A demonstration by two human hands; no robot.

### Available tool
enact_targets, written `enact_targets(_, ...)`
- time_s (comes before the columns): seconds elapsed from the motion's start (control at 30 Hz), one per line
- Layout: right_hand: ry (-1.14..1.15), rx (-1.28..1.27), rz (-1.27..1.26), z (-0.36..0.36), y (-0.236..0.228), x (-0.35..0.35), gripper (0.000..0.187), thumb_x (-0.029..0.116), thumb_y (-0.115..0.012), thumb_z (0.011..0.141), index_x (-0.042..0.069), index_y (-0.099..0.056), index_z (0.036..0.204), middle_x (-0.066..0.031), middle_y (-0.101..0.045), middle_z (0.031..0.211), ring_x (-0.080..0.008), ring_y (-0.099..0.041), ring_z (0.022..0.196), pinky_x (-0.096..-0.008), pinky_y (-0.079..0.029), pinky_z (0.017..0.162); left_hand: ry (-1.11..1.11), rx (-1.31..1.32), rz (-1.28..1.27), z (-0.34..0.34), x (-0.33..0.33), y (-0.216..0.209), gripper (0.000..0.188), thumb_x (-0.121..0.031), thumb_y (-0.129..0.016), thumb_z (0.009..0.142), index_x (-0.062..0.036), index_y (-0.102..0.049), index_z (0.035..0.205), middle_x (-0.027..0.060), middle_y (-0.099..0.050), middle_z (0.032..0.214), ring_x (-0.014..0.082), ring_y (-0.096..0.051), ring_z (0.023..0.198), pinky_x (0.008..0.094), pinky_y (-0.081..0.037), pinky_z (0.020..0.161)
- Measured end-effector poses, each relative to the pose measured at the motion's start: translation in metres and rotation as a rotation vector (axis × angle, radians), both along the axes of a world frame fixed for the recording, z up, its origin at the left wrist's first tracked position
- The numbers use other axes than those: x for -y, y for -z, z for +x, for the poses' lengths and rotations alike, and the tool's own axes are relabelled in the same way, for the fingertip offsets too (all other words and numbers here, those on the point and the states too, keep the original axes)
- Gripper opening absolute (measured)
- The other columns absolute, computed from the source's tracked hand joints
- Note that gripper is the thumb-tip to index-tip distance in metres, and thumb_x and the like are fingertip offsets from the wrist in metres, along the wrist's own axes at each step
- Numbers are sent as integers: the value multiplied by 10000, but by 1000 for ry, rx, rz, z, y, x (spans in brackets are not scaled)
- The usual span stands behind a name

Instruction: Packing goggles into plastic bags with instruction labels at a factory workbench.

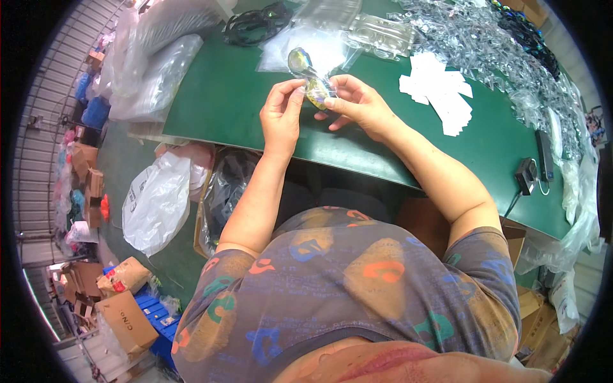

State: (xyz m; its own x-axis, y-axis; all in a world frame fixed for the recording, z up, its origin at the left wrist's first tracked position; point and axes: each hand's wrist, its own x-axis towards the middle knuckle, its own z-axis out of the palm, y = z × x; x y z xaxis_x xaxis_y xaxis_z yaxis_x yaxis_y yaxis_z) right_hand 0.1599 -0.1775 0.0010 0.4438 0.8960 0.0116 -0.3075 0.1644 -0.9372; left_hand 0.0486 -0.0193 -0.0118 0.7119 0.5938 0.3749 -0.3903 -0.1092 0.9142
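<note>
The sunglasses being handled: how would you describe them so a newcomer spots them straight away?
Start at the green table, then go to its near edge where the left hand and right hand meet. Pinched between them, above the tabletop, are the sunglasses with shiny yellowish mirrored lenses, partly in a clear plastic sleeve. The dark glasses at the far edge lie untouched.

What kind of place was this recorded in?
Probably a small packing workshop: a green worktable heaped with clear plastic bags, cardboard boxes on the floor, and both hands holding sunglasses in a clear bag.
</note>
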Motion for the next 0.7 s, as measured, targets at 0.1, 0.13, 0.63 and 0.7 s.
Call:
enact_targets(0.1, 29, -4, -9, -1, 5, -1, 376, 170, -693, 954, 84, -489, 1258, -90, -668, 1163, -231, -710, 990, -326, -590, 709, -36, 7, 156, -1, 0, 0, 114, -43, -637, 973, -12, -687, 1072, 20, -676, 1024, 105, -610, 988, 262, -494, 881)
enact_targets(0.13, 46, -7, -8, -1, 5, -1, 335, 174, -694, 955, 86, -500, 1213, -85, -671, 1154, -225, -711, 987, -328, -589, 710, -53, 8, 224, -1, 1, -1, 106, -37, -641, 965, -13, -689, 1055, 26, -675, 1023, 111, -609, 996, 266, -490, 883)
enact_targets(0.63, 181, 192, -124, -4, 4, -4, 548, 171, -705, 946, 36, -435, 1404, -110, -634, 1196, -227, -698, 999, -310, -608, 635, -38, -71, 380, 7, -13, 5, 105, -35, -643, 945, -27, -703, 1031, 51, -690, 992, 151, -647, 939, 286, -502, 851)
enact_targets(0.7, 132, 201, -162, -3, 5, -5, 620, 147, -703, 945, 33, -377, 1460, -117, -627, 1214, -225, -699, 991, -317, -611, 661, -87, -52, 460, 8, -10, 3, 108, -25, -650, 931, -32, -705, 1024, 61, -691, 990, 177, -658, 932, 296, -510, 846)
